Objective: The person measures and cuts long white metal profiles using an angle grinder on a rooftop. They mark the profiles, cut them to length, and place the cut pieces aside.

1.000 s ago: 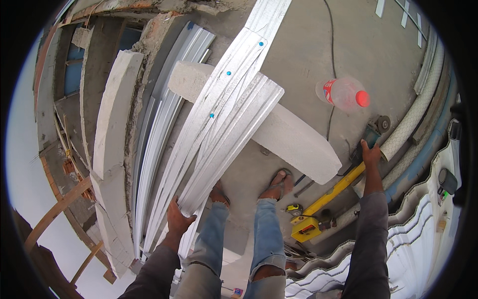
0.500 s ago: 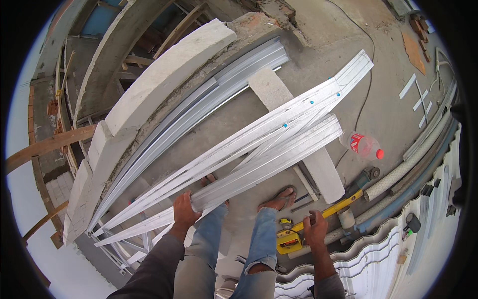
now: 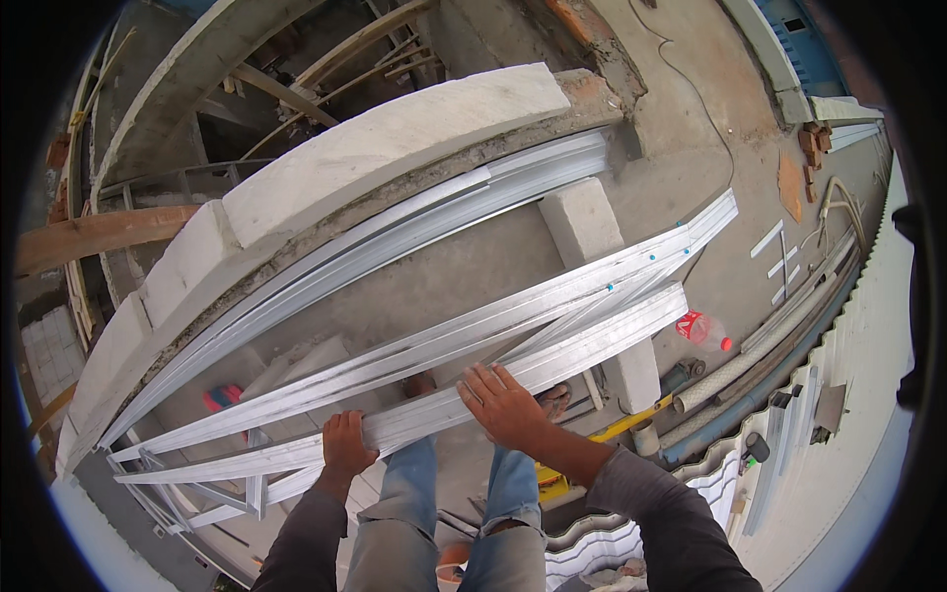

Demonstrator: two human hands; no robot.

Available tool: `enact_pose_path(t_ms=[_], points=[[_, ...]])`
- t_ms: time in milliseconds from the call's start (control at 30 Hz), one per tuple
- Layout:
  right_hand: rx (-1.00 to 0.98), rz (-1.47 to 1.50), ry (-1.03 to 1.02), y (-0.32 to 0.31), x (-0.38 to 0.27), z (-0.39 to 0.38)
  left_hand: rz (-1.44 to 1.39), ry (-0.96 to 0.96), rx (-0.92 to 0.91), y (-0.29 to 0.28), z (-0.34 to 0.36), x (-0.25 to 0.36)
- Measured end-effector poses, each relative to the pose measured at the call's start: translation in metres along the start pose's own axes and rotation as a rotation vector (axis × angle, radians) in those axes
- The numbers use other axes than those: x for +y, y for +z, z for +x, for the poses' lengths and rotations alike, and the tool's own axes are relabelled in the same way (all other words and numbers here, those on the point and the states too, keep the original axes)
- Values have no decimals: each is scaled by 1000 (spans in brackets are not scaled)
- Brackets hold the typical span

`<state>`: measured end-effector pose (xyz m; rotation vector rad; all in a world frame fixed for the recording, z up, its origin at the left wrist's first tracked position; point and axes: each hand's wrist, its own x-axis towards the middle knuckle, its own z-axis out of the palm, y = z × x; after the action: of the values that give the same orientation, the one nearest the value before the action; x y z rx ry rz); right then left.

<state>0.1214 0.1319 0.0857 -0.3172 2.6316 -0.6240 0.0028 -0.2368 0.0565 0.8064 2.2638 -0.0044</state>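
Observation:
A truss frame of long silvery metal channels (image 3: 444, 352) lies slantwise before me, with several blue-headed screws (image 3: 610, 287) near its right end. My left hand (image 3: 347, 449) has its fingers curled over the lower channel (image 3: 400, 426), close to where that piece overlaps another on the left. Farther along the same channel, my right hand (image 3: 501, 403) rests flat on top, fingers stretched out. Under the frame's right part sits a pale block (image 3: 632, 375). A second pale block (image 3: 582, 222) stands beyond the upper channel.
More metal channels (image 3: 533, 178) lie along a low white block wall (image 3: 395, 138). On the right are a plastic bottle (image 3: 702, 332), a yellow spirit level (image 3: 631, 420), an angle grinder (image 3: 681, 373), pipes (image 3: 750, 360) and corrugated sheets (image 3: 691, 493).
My right hand has come from beside the yellow level up and left onto the lower channel. My left hand stays at that channel. The view has shifted.

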Motion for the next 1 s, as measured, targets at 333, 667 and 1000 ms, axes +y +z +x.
enact_pose_path(t_ms=[333,667,1000], points=[[-16,-48,-6,-39,-46,74,-334,163,-102,-95,-3,-35],[-264,-3,7,-103,-33,129,-60,28,-254,-149,-34,-150],[-273,-90,64,-121,49,133,-26,49,-149,-168,37,-116]])
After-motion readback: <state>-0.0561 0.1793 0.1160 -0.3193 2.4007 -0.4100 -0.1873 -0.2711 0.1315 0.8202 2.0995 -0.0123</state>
